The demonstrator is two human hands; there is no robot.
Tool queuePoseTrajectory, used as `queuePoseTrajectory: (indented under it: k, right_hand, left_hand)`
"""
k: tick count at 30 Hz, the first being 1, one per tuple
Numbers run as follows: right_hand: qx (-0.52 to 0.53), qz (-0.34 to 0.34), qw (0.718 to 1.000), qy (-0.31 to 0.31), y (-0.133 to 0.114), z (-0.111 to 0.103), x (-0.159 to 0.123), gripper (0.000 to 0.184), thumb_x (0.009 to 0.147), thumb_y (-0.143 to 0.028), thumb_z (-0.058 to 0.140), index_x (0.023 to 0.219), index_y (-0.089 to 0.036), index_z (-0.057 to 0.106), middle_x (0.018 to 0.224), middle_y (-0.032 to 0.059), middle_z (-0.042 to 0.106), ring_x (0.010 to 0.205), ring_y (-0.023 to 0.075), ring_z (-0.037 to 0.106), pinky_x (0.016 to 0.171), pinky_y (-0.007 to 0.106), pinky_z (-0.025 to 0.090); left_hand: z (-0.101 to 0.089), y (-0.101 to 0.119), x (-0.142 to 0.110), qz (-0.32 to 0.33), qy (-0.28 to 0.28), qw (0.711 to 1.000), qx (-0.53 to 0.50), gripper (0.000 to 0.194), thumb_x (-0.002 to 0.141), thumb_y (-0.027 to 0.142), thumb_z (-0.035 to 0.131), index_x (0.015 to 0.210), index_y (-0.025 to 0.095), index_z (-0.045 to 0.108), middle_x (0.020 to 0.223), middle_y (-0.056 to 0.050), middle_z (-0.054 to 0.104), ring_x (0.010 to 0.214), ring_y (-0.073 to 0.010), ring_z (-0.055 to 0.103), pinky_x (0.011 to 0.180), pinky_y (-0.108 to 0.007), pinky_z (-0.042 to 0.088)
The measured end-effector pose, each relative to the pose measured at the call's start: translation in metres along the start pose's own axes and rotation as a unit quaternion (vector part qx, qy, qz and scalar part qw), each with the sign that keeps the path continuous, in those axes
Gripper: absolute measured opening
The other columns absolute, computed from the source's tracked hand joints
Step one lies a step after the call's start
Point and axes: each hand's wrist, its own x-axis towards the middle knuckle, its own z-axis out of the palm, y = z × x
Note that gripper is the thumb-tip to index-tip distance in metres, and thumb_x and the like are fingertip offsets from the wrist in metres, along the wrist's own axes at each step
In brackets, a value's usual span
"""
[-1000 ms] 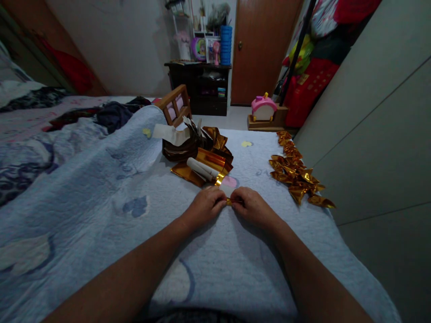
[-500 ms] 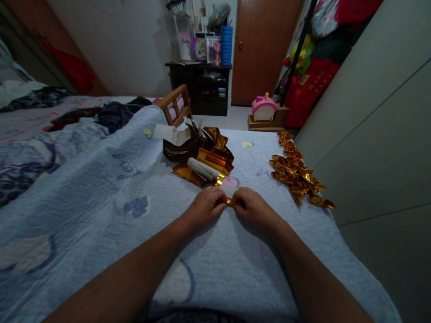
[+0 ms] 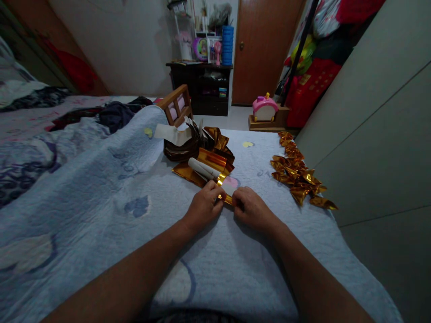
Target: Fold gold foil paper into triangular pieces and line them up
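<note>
On the bed, my left hand (image 3: 206,204) and my right hand (image 3: 251,206) are close together, both closed on a sheet of gold foil paper (image 3: 228,199). Its near edge shows as a narrow rolled gold strip between my fingers, and a pale face lies just beyond. Past my left hand are loose gold foil sheets (image 3: 212,158), with white paper rolls (image 3: 203,169) on them. Behind these stands a thick bundle of foil paper (image 3: 180,146), its pale ends fanned up. Off to the right lie several folded gold foil pieces (image 3: 296,172) in a heap.
A blue patterned quilt (image 3: 134,242) covers the bed, with dark clothes (image 3: 116,115) at the left. Beyond its far end are a wooden bed rail (image 3: 175,105), a pink toy (image 3: 265,109) and a dark cabinet (image 3: 200,89). A pale wardrobe (image 3: 380,148) borders the right side.
My left hand's fingers have lifted and shifted slightly left along the rolled foil edge, so more of the gold strip shows. My right hand stays nearly in place.
</note>
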Motion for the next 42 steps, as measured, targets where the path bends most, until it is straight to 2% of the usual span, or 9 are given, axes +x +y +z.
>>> queuePoseTrajectory:
  k: [4,8,13,19,26,29,32,37,42]
  right_hand:
    - [0.020,-0.015,0.999,0.029,-0.001,0.000,0.000,0.021,0.069,-0.001,0.050,0.075,-0.021,0.048,0.077,0.0029,0.055,0.077,0.0191,0.049,0.070,0.031,0.036]
    - [0.043,-0.029,0.997,0.050,-0.004,-0.001,0.000,0.021,0.070,-0.001,0.050,0.074,-0.022,0.046,0.076,0.0013,0.053,0.074,0.0178,0.047,0.069,0.030,0.034]
    - [0.036,-0.027,0.997,0.059,-0.005,-0.002,0.001,0.020,0.076,-0.003,0.055,0.080,-0.022,0.048,0.082,0.0024,0.055,0.080,0.0197,0.048,0.073,0.032,0.036]
    - [0.012,-0.017,0.998,0.066,-0.005,-0.008,0.002,0.026,0.073,0.003,0.054,0.078,-0.022,0.048,0.085,0.0036,0.055,0.084,0.0214,0.047,0.076,0.032,0.037]
    - [-0.083,0.017,0.990,0.113,-0.007,-0.011,0.002,0.013,0.088,-0.014,0.062,0.081,-0.022,0.053,0.088,0.0069,0.057,0.086,0.0241,0.046,0.077,0.035,0.036]
    - [-0.110,0.027,0.990,0.088,-0.008,-0.008,0.003,0.012,0.092,-0.023,0.063,0.083,-0.020,0.056,0.090,0.0087,0.058,0.087,0.0249,0.046,0.077,0.036,0.037]
    - [-0.117,0.024,0.992,0.043,-0.008,-0.004,0.003,0.006,0.090,-0.015,0.062,0.087,-0.019,0.058,0.092,0.0093,0.060,0.088,0.0249,0.047,0.077,0.036,0.037]
    - [-0.097,0.003,0.995,-0.018,-0.004,0.000,0.000,0.014,0.082,-0.008,0.060,0.090,-0.019,0.060,0.094,0.0087,0.061,0.091,0.0240,0.048,0.081,0.036,0.039]
    - [-0.055,-0.002,0.998,-0.041,-0.002,-0.002,-0.002,0.019,0.076,-0.006,0.056,0.089,-0.018,0.061,0.092,0.0071,0.060,0.090,0.0226,0.050,0.082,0.035,0.040]
  left_hand:
    - [-0.001,0.002,-0.001,-0.009,0.007,1.000,0.023,0.015,0.083,0.007,0.061,0.089,0.018,0.070,0.089,-0.002,0.055,0.083,-0.0171,0.058,0.073,-0.028,0.047]
    - [0.000,0.000,0.000,0.017,0.009,1.000,0.020,0.017,0.085,0.009,0.062,0.093,0.019,0.073,0.093,-0.003,0.056,0.086,-0.0170,0.059,0.075,-0.028,0.049]
    - [0.000,-0.003,0.002,0.026,0.007,0.999,-0.038,0.021,0.086,0.007,0.060,0.094,0.020,0.074,0.091,-0.002,0.059,0.087,-0.0159,0.061,0.078,-0.027,0.050]
    - [-0.002,0.000,0.003,0.028,0.025,0.995,-0.090,0.021,0.088,0.007,0.060,0.096,0.020,0.074,0.094,-0.003,0.061,0.090,-0.0162,0.062,0.083,-0.029,0.052]
    - [-0.001,0.004,0.004,0.066,0.076,0.994,-0.035,0.026,0.083,0.010,0.068,0.107,0.021,0.069,0.113,-0.007,0.060,0.109,-0.0235,0.058,0.100,-0.041,0.049]
    - [0.000,0.003,0.003,0.082,0.063,0.995,-0.012,0.028,0.082,0.010,0.069,0.109,0.021,0.068,0.116,-0.007,0.060,0.111,-0.0245,0.056,0.099,-0.042,0.049]
    - [0.002,0.004,0.003,0.102,0.015,0.995,-0.007,0.021,0.084,0.010,0.067,0.102,0.020,0.068,0.109,-0.007,0.063,0.106,-0.0234,0.058,0.094,-0.039,0.050]
    - [0.002,0.005,0.002,0.107,-0.062,0.992,0.000,0.014,0.084,0.009,0.063,0.091,0.020,0.068,0.099,-0.005,0.068,0.097,-0.0218,0.061,0.087,-0.035,0.050]
    - [0.002,0.006,0.001,0.110,-0.075,0.991,-0.005,0.009,0.082,0.011,0.063,0.086,0.019,0.067,0.094,-0.006,0.069,0.092,-0.0217,0.063,0.084,-0.034,0.049]
